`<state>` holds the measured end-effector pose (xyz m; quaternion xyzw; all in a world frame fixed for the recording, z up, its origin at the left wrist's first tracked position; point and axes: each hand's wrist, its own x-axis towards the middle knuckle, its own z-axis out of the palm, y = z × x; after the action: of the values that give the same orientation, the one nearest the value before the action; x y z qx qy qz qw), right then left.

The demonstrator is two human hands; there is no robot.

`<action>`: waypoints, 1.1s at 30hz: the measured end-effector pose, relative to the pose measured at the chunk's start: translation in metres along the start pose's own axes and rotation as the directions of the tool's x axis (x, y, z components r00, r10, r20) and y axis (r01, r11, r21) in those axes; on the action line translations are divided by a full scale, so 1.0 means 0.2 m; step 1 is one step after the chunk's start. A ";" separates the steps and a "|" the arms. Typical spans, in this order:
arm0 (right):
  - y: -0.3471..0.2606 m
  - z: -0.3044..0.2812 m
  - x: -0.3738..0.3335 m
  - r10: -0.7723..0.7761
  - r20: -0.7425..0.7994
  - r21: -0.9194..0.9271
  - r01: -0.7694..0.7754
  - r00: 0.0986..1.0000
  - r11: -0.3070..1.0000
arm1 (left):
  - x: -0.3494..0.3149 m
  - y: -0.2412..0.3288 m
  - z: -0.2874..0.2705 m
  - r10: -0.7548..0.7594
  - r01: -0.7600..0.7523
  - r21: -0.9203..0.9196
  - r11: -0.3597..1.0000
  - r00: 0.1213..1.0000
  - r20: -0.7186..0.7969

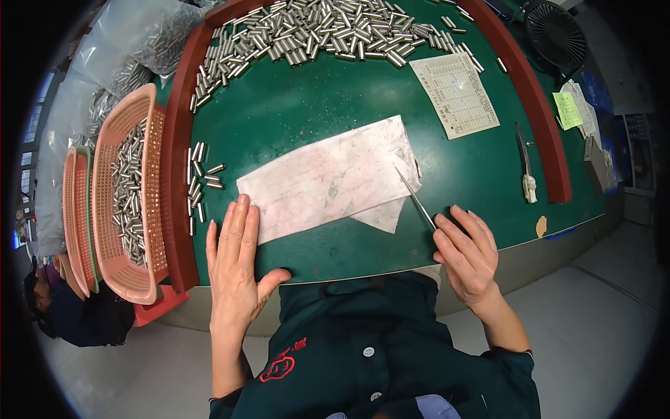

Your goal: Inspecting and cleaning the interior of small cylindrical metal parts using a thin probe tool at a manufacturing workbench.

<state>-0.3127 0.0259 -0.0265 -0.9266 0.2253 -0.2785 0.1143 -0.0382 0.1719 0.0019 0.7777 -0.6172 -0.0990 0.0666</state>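
A folded whitish cloth [321,178] with grey and pinkish smudges lies aslant on the green table. My left hand [237,262] rests flat at its lower left corner, fingers stretched out and thumb spread, holding nothing. In my right hand [466,255], near the table's front edge, is a thin pointed metal tool [417,197], pinched between the fingers. Its tip touches or hovers just over the cloth's right end; I cannot tell which. The fingers hide its rear end, so whether it is tweezers or a pick is unclear.
Many short metal pins [328,31] are heaped at the back, with several more [199,174] at left. Red-brown rails [183,140] bound the table. Left stands a pink basket [105,202] of pins. A printed sheet [457,94], scissors-like tool [525,164] and black fan [555,31] are right.
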 end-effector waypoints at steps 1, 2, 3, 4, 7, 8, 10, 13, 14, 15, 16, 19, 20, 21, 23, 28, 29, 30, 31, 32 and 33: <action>0.00 -0.01 0.00 0.010 0.006 -0.006 -0.010 1.000 1.000 | 0.00 0.00 0.00 -0.004 0.004 0.037 0.999 1.000 0.015; 0.00 -0.01 -0.01 0.020 0.011 -0.009 -0.019 1.000 1.000 | -0.01 0.00 0.00 -0.010 0.008 0.076 0.997 0.999 0.030; 0.01 -0.01 -0.01 0.018 0.012 -0.008 -0.018 1.000 1.000 | -0.01 0.00 0.00 -0.013 0.010 0.075 0.997 0.999 0.031; 0.02 -0.01 -0.02 0.024 0.011 -0.021 -0.024 1.000 1.000 | -0.01 0.00 0.01 -0.019 0.017 0.074 0.997 0.999 0.033; 0.05 -0.03 -0.03 0.053 0.004 -0.042 -0.053 0.999 0.998 | -0.01 -0.01 0.02 -0.034 0.031 0.067 0.997 0.999 0.032; 0.06 -0.04 -0.03 0.062 -0.003 -0.052 -0.062 0.998 0.997 | -0.01 -0.01 0.03 -0.040 0.038 0.064 0.997 0.999 0.030; 0.07 -0.04 -0.03 0.095 -0.030 -0.056 -0.096 0.995 0.994 | -0.01 -0.02 0.04 -0.043 0.041 0.067 0.997 0.999 0.031; 0.09 -0.06 -0.02 0.107 -0.052 -0.062 -0.110 0.993 0.992 | 0.01 -0.02 0.04 -0.029 0.028 0.054 0.998 1.000 0.010; 0.09 -0.07 -0.02 0.163 -0.110 0.048 -0.158 0.980 0.986 | 0.01 -0.02 0.02 -0.021 0.021 0.044 0.999 1.000 -0.014; 0.08 -0.08 -0.02 0.222 -0.163 0.160 -0.196 0.962 0.968 | 0.00 -0.03 0.02 -0.021 0.022 0.054 0.998 1.000 -0.021; 0.08 -0.10 0.00 0.228 -0.208 0.225 -0.181 0.951 0.957 | -0.02 -0.04 0.02 0.009 -0.006 0.029 1.000 0.993 -0.116; 0.09 -0.16 0.07 0.176 -0.241 0.354 -0.082 0.954 0.931 | -0.01 -0.05 -0.01 0.032 -0.066 -0.068 0.996 0.911 -0.410; 0.09 -0.19 0.14 0.186 -0.251 0.398 -0.074 0.950 0.914 | 0.02 -0.04 -0.02 0.023 -0.093 -0.125 0.988 0.882 -0.471; 0.08 -0.21 0.19 0.201 -0.252 0.436 -0.074 0.947 0.897 | 0.07 -0.01 -0.04 0.032 -0.109 -0.120 0.987 0.856 -0.516; 0.10 -0.23 0.33 0.267 -0.296 0.534 -0.073 0.917 0.842 | 0.20 0.02 -0.09 0.052 -0.152 -0.115 0.982 0.792 -0.608; 0.21 -0.12 0.76 0.322 -0.409 0.676 0.047 0.854 0.735 | 0.58 0.04 -0.20 0.098 -0.177 -0.050 0.983 0.732 -0.675; 0.25 -0.08 0.80 0.291 -0.464 0.629 0.080 0.837 0.773 | 0.65 0.03 -0.21 0.089 -0.158 -0.045 0.986 0.742 -0.665; 0.28 -0.04 0.83 0.257 -0.522 0.574 0.112 0.813 0.811 | 0.72 0.02 -0.21 0.085 -0.150 -0.046 0.988 0.757 -0.648; 0.31 -0.01 0.84 0.179 -0.589 0.497 0.179 0.788 0.849 | 0.78 0.01 -0.20 0.081 -0.143 -0.048 0.989 0.773 -0.629; 0.34 0.03 0.84 0.067 -0.615 0.393 0.232 0.785 0.890 | 0.83 -0.02 -0.19 0.067 -0.115 -0.036 0.993 0.780 -0.622; 0.36 0.05 0.84 -0.048 -0.629 0.280 0.283 0.776 0.917 | 0.87 -0.04 -0.18 0.066 -0.117 -0.045 0.992 0.793 -0.606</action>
<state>-0.2074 -0.1176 0.0181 -0.7662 0.1113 -0.6076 0.1773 0.0160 0.0043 0.0222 0.7346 -0.5962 0.1324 0.2955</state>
